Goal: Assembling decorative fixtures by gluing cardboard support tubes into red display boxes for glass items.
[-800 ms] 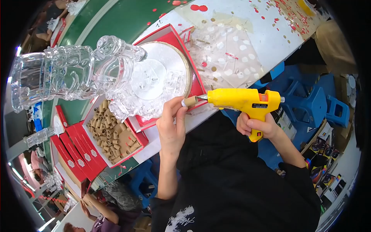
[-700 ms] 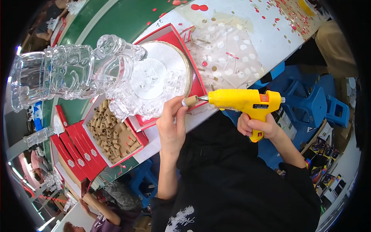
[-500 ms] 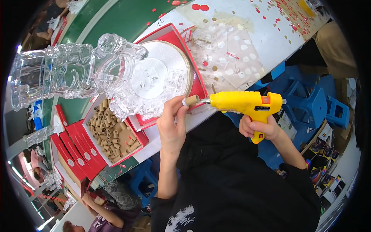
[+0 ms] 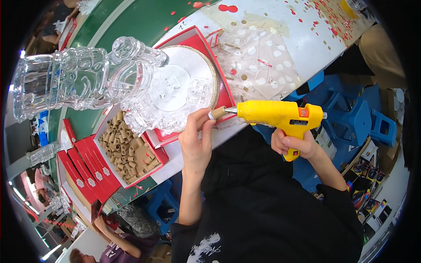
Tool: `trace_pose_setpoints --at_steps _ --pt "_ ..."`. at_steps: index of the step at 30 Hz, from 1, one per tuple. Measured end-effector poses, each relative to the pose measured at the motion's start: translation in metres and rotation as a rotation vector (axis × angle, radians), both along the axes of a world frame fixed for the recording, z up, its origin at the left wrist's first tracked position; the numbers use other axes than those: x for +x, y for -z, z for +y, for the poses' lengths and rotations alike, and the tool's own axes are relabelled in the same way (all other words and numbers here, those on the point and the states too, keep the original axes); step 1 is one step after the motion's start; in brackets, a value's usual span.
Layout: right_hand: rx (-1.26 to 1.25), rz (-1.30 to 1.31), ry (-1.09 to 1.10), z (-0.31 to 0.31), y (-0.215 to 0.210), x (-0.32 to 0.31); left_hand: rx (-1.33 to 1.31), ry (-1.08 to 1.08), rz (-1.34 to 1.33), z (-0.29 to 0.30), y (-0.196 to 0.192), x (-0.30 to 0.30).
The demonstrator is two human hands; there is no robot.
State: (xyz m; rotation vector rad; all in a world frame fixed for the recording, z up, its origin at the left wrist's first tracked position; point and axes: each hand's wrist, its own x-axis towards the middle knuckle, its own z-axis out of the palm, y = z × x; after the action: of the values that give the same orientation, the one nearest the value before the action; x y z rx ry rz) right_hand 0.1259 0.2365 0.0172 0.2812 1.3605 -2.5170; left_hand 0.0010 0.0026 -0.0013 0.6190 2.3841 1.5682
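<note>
Between the thumb and fingers of my left hand [image 4: 196, 138] is a short brown cardboard tube [image 4: 219, 112] with a whitish end. My right hand [image 4: 294, 142] grips the handle of a yellow glue gun [image 4: 274, 112]. Its metal nozzle points left and meets the open right end of the tube; whether glue is coming out cannot be made out. Beyond my left hand, a large clear figure-shaped piece [image 4: 83, 79] leans over a round white base [image 4: 182, 59] set in a red box [image 4: 226, 94].
A box of many cardboard tubes [image 4: 123, 151] lies left of my left arm, beside several red boxes [image 4: 90, 168]. Plastic sheeting [image 4: 263, 61] and red scraps cover the white table. Blue stools [image 4: 351, 118] stand at right. Another person's arm [image 4: 118, 239] reaches in at lower left.
The glue gun has shifted slightly up and left, its nozzle now farther into the tube's end. My left hand has barely moved.
</note>
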Motion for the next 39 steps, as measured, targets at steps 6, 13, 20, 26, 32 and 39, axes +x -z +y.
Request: trace_pose_setpoints --at_steps 6,13,20,26,32,39 --pt "0.057 0.004 0.038 -0.003 -0.004 0.001 0.061 -0.064 0.0 0.002 0.002 0.001" --pt "0.095 -0.013 0.011 0.0 0.001 0.006 0.043 -0.061 0.032 0.005 0.0 0.001" --pt "0.553 0.093 -0.106 0.019 -0.004 0.01 0.05 -0.091 0.008 0.005 0.0 0.002" --pt "0.594 0.169 0.249 0.036 0.009 -0.025 0.067 -0.084 -0.006 0.007 -0.007 0.006" --pt "0.696 0.334 0.588 0.064 0.047 -0.1 -0.107 -0.103 0.214 0.017 -0.014 0.016" --pt "0.525 0.278 0.672 0.065 0.055 -0.112 -0.318 -0.097 0.331 0.017 -0.026 0.011"
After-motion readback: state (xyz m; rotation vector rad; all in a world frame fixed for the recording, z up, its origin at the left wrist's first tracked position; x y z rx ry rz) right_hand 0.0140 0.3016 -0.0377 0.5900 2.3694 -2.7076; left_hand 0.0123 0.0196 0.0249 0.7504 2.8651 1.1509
